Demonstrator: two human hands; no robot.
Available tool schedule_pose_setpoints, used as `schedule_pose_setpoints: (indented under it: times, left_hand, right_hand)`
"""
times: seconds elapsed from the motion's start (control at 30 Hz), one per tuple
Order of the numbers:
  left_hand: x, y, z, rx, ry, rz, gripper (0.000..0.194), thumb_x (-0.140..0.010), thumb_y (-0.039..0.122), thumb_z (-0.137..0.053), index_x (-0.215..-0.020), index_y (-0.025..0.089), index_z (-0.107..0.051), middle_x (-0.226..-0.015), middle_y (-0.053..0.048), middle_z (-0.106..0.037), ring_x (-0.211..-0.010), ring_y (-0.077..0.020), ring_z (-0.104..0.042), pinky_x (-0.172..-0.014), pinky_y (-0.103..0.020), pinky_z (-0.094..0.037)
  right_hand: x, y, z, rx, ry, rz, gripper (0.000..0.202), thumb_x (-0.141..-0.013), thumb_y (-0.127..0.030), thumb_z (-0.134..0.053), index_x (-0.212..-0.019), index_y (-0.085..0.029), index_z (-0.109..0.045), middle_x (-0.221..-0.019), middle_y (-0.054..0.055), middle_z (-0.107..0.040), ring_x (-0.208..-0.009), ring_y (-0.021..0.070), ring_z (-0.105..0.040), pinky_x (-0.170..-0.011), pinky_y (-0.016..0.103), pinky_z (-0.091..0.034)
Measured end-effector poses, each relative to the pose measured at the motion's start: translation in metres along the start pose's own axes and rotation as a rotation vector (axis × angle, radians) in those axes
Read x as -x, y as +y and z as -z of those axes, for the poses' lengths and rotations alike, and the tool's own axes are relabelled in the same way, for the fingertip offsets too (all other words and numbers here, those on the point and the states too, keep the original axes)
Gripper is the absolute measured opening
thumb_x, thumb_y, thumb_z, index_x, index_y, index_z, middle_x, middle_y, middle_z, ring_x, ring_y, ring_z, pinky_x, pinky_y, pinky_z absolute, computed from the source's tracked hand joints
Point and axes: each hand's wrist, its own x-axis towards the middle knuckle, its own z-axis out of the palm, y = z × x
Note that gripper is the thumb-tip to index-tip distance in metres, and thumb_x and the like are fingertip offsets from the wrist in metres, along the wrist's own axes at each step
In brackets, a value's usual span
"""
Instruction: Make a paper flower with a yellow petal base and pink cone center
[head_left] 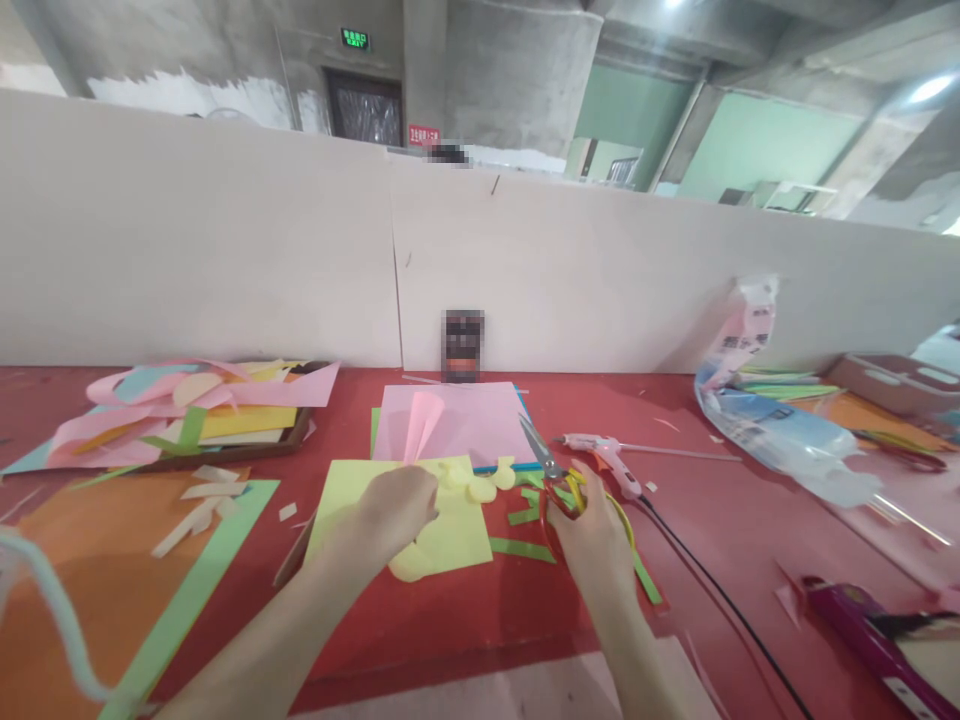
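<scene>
Red bench (600, 400), its far edge against a white partition (225, 230). One person worked there with bare hands, forearms reaching in from the near edge.

Left hand (397, 505): fingers curled closed over a pale yellow paper sheet (450, 535), which lay flat mid-bench. Could not tell whether anything was pinched beneath the fingers. Small rounded pale yellow paper pieces (481, 488) lay along the sheet's far right corner; another rounded piece (409, 563) showed at its near edge, just below the hand.

Right hand (592, 520): grasping metal-bladed scissors with red and yellow handles (551, 470), right of the sheet, tips directed toward the far edge.

Beyond the yellow sheet, a pink paper sheet (480, 420) bore a folded piece of brighter pink paper (424, 425). Bright green paper strips (523, 549) were scattered between the yellow sheet and the right hand.

Farther right, a pink glue gun with a black cord (615, 465), then a crumpled clear plastic bag (795, 440). Toward the left far corner, a heap of coloured papers (255, 418); nearer, a large orange sheet (127, 560).
</scene>
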Motion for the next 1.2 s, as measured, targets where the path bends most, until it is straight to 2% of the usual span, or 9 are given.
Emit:
schedule_pose_setpoints:
  times: [0.2, 0.37, 0.5, 0.6, 0.73, 0.87, 1.03, 1.13, 1.2]
  left_hand:
    - [-0.020, 0.003, -0.017, -0.020, 0.312, -0.215, 0.036, -0.075, 0.007, -0.041, -0.106, 0.018, -0.056, -0.105, -0.009, -0.060, -0.096, -0.0198, -0.056, -0.079, -0.030, -0.041]
    - [-0.036, -0.001, -0.043, -0.024, 0.356, -0.293, 0.044, -0.077, 0.004, -0.038, -0.118, 0.017, -0.049, -0.121, -0.009, -0.054, -0.108, -0.0198, -0.050, -0.092, -0.034, -0.037]
    - [-0.040, -0.005, -0.050, 0.009, 0.324, -0.301, 0.033, -0.078, 0.009, -0.041, -0.106, 0.018, -0.057, -0.107, -0.008, -0.063, -0.098, -0.0211, -0.055, -0.087, -0.034, -0.038]
    - [-0.039, -0.007, -0.043, 0.065, 0.319, -0.212, 0.026, -0.078, 0.010, -0.042, -0.092, 0.018, -0.062, -0.093, -0.008, -0.066, -0.087, -0.0216, -0.058, -0.080, -0.033, -0.039]
    - [-0.034, -0.007, -0.026, 0.357, 0.408, -0.068, 0.022, -0.083, 0.027, -0.039, -0.087, 0.022, -0.060, -0.089, -0.003, -0.066, -0.080, -0.0183, -0.059, -0.071, -0.028, -0.041]
    - [-0.025, -0.005, -0.008, 0.612, 0.408, -0.087, 0.019, -0.081, 0.033, -0.041, -0.082, 0.022, -0.056, -0.080, 0.000, -0.064, -0.076, -0.0162, -0.059, -0.067, -0.024, -0.041]
    - [-0.019, -0.001, 0.005, 0.735, 0.363, -0.105, 0.021, -0.079, 0.037, -0.044, -0.081, 0.020, -0.056, -0.073, 0.000, -0.063, -0.067, -0.0143, -0.057, -0.063, -0.024, -0.041]
    - [-0.014, 0.004, 0.009, 0.699, 0.342, -0.130, 0.020, -0.077, 0.035, -0.045, -0.081, 0.020, -0.058, -0.073, 0.001, -0.063, -0.070, -0.0148, -0.056, -0.066, -0.024, -0.041]
    - [-0.010, 0.009, 0.011, 0.659, 0.316, -0.164, 0.019, -0.077, 0.033, -0.045, -0.080, 0.021, -0.060, -0.076, 0.001, -0.063, -0.073, -0.0151, -0.056, -0.068, -0.024, -0.041]
  right_hand:
    - [-0.004, 0.016, -0.013, -0.011, 0.071, 0.148, 0.044, -0.078, -0.032, -0.042, -0.118, -0.014, -0.044, -0.104, 0.012, -0.061, -0.094, 0.0269, -0.055, -0.076, 0.035, -0.041]
    - [-0.003, 0.017, -0.014, 0.049, 0.069, 0.122, 0.044, -0.079, -0.032, -0.040, -0.119, -0.013, -0.044, -0.103, 0.013, -0.061, -0.093, 0.0264, -0.056, -0.076, 0.035, -0.042]
    - [-0.003, 0.016, -0.014, 0.085, 0.026, 0.089, 0.046, -0.079, -0.032, -0.041, -0.120, -0.011, -0.043, -0.105, 0.014, -0.061, -0.097, 0.0265, -0.055, -0.079, 0.035, -0.042]
    - [-0.004, 0.015, -0.012, 0.071, -0.004, 0.075, 0.042, -0.079, -0.031, -0.041, -0.116, -0.012, -0.048, -0.104, 0.013, -0.062, -0.096, 0.0257, -0.056, -0.079, 0.034, -0.042]
    - [-0.007, 0.015, -0.007, 0.005, -0.065, 0.055, 0.034, -0.079, -0.026, -0.040, -0.106, -0.014, -0.057, -0.101, 0.010, -0.064, -0.092, 0.0236, -0.059, -0.078, 0.032, -0.043]
    - [-0.009, 0.017, -0.002, -0.077, -0.114, 0.056, 0.031, -0.079, -0.024, -0.040, -0.096, -0.020, -0.065, -0.092, 0.006, -0.068, -0.086, 0.0210, -0.062, -0.075, 0.030, -0.044]
    - [-0.008, 0.016, 0.003, -0.163, -0.027, 0.013, 0.029, -0.079, -0.034, -0.044, -0.091, -0.020, -0.066, -0.085, 0.006, -0.069, -0.079, 0.0222, -0.063, -0.073, 0.031, -0.045]
    - [-0.006, 0.005, 0.010, -0.385, -0.004, -0.015, 0.031, -0.080, -0.040, -0.045, -0.096, -0.020, -0.063, -0.092, 0.007, -0.068, -0.086, 0.0221, -0.062, -0.079, 0.032, -0.044]
    - [-0.005, -0.003, 0.014, -0.591, -0.083, -0.044, 0.035, -0.080, -0.044, -0.044, -0.096, -0.018, -0.062, -0.093, 0.008, -0.068, -0.089, 0.0231, -0.061, -0.080, 0.032, -0.045]
